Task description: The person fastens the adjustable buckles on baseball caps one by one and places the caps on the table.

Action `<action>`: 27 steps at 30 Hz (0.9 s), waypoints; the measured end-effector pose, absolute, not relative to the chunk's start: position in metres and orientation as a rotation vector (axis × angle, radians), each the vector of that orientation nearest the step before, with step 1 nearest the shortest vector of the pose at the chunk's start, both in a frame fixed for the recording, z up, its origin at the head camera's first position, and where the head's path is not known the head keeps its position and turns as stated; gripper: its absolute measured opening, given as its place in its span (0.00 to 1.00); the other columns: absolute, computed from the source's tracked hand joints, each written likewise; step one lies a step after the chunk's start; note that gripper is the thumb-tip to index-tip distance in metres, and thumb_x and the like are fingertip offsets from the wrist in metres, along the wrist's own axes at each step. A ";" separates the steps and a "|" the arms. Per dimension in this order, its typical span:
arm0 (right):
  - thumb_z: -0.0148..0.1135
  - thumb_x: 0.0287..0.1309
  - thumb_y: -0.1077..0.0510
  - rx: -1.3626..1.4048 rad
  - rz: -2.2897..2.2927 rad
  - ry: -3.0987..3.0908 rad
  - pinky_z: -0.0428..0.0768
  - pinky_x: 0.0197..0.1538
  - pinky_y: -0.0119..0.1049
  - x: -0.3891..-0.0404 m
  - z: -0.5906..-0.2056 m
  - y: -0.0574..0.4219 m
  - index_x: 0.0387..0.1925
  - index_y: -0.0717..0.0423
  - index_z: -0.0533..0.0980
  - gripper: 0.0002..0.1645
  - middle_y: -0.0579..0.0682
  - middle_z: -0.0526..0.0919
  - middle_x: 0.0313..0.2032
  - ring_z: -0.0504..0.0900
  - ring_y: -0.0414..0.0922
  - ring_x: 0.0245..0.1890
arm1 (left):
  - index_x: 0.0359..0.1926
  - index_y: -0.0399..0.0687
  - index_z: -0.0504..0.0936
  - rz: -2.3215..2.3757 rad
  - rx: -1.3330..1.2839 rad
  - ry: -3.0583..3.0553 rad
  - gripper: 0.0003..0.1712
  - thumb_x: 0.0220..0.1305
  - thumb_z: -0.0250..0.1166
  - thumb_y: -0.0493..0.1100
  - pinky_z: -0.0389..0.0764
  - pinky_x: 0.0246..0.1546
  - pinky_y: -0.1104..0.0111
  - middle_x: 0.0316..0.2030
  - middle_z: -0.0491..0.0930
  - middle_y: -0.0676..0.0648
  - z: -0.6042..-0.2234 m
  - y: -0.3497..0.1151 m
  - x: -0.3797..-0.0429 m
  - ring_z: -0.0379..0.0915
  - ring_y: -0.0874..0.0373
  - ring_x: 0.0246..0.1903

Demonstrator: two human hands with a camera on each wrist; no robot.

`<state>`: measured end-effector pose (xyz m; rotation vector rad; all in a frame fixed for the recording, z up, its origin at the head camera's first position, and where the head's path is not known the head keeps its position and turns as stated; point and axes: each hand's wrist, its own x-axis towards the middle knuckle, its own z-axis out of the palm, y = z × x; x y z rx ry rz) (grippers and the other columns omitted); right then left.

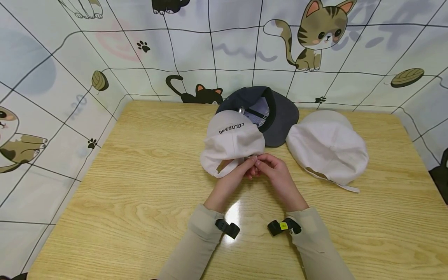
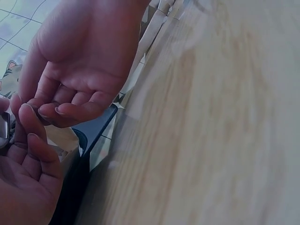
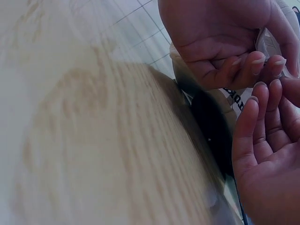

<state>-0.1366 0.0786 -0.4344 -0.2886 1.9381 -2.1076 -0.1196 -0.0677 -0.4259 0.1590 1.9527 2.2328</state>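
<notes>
A white baseball cap with dark "COLORADO" lettering sits crown up in the middle of the table, its back opening towards me. Just right of that opening, both hands meet at the cap's strap. My left hand pinches the strap with thumb and fingers. Opposite it, my right hand pinches the strap end, fingertips touching those of the left. A small metal buckle shows at the fingertips in the left wrist view. The fingers hide most of the strap.
Behind the white cap, a navy cap lies tipped with its inside showing. A second white cap rests to the right, its strap end loose on the wooden table. Cat-print cloth hangs along the back and sides.
</notes>
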 end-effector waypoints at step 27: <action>0.54 0.60 0.60 -0.232 -2.121 1.867 0.76 0.34 0.34 -0.138 -0.444 0.078 0.39 0.65 0.73 0.11 0.51 0.77 0.27 0.75 0.43 0.28 | 0.25 0.41 0.73 2.254 0.034 1.942 0.21 0.60 0.57 0.55 0.69 0.24 0.68 0.22 0.71 0.48 -0.436 -0.064 -0.118 0.66 0.58 0.22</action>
